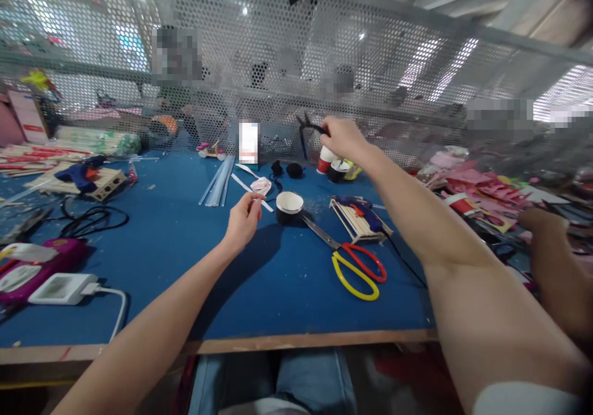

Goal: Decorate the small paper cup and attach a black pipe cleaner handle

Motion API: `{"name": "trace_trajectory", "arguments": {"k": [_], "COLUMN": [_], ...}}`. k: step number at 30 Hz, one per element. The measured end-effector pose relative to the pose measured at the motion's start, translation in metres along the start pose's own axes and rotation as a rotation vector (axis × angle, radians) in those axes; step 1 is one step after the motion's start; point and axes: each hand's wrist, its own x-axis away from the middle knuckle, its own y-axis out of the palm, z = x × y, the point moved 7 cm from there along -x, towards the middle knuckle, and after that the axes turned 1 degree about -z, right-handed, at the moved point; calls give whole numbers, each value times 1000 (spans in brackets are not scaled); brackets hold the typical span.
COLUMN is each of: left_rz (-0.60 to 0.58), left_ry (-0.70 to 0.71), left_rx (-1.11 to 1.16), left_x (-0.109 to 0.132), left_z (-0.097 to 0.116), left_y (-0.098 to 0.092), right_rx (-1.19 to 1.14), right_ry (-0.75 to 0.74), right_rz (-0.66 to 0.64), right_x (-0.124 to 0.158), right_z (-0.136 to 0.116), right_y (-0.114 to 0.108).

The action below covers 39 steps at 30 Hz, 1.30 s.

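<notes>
My left hand [245, 218] is over the middle of the table with thumb and fingers pinched together. Its fingertips come right by a thin white strip [267, 205]; whether they grip it is unclear. My right hand [345, 136] is raised near the mesh and closed on dark pliers [306, 132], whose jaws and one handle stick out to the left. To the right of my left hand stands a black paper cup [289, 210] with a white inside. Large scissors [356, 270] with red and yellow handles lie with their blades toward the cup.
A blue glue gun [368, 214] rests on a small wooden-stick rack [349, 217]. Clear glue sticks [217, 183] and a lit phone [248, 143] are farther back. White adapter [65, 288] and cables lie left. Another person's arm [556, 267] is at right; perforated mesh [259, 50] closes the back.
</notes>
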Motion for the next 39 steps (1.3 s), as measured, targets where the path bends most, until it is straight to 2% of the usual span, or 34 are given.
{"name": "trace_trajectory", "arguments": {"k": [3, 5, 7, 9, 11, 15, 17, 21, 23, 25, 28, 30, 33, 36, 39], "left_rz": [107, 101, 39, -75, -200, -301, -328, -389, -417, -435, -450, -397, -321, -310, -310], "left_ry": [7, 11, 28, 57, 96, 97, 76, 41, 37, 43, 36, 20, 7, 2, -4], "left_rx": [43, 73, 93, 82, 22, -116, -129, -107, -115, -119, -69, -15, 60, 120, 131], "left_x": [4, 10, 20, 32, 43, 53, 55, 63, 67, 69, 66, 62, 56, 53, 52], "left_z": [9, 18, 28, 38, 45, 44, 39, 31, 31, 36, 47, 52, 54, 52, 50], "left_y": [-6, -2, 8, 23, 37, 50, 54, 68, 72, 73, 67, 58, 48, 46, 47], "right_rx": [-361, -682, -998, -1251, -1432, -1630, -1711, -1672, -1623, -1625, -1667, -1621, -1334, -1053, -938], "right_ry": [40, 86, 127, 148, 185, 258, 223, 157, 146, 144, 122, 114, 103, 26, -35], "right_rz": [173, 151, 20, -121, -185, -177, -250, -499, -551, -509, -379, -274, -135, -95, -86], "right_x": [47, 84, 121, 152, 175, 192, 193, 200, 203, 201, 194, 190, 191, 196, 200], "right_z": [0, -6, -20, -38, -50, -56, -63, -82, -87, -86, -78, -69, -59, -64, -72], "right_y": [-38, -44, -34, -19, -3, 28, 41, 59, 60, 55, 43, 34, 24, 21, 25]}}
